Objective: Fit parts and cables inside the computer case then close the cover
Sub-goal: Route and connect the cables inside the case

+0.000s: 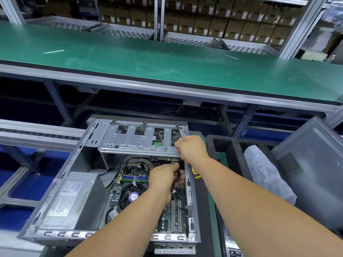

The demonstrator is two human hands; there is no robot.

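Below, an open computer case (pixel 61 184) lying on its side on the worktop (pixel 211 210), cover off, inside facing up. Left hand (pixel 163 178) down in the case over the motherboard (pixel 172 216), fingers curled and pinching a bundle of black cables (pixel 177 179) near the right wall. Right hand (pixel 191 149) higher, at the right end of the metal drive cage (pixel 137 140), fingers closed around a screwdriver (pixel 182 135), thin shaft pointing up to the far right corner of the cage. Grey power supply (pixel 74 199) in the near left part of the case, round CPU fan (pixel 132 196) just beside it. To the right of the case a black foam tray (pixel 228 145) with a crumpled plastic bag (pixel 267 173), and a grey side cover (pixel 315 164) leaning tilted behind the bag. Further away, a long green conveyor belt (pixel 167 58).
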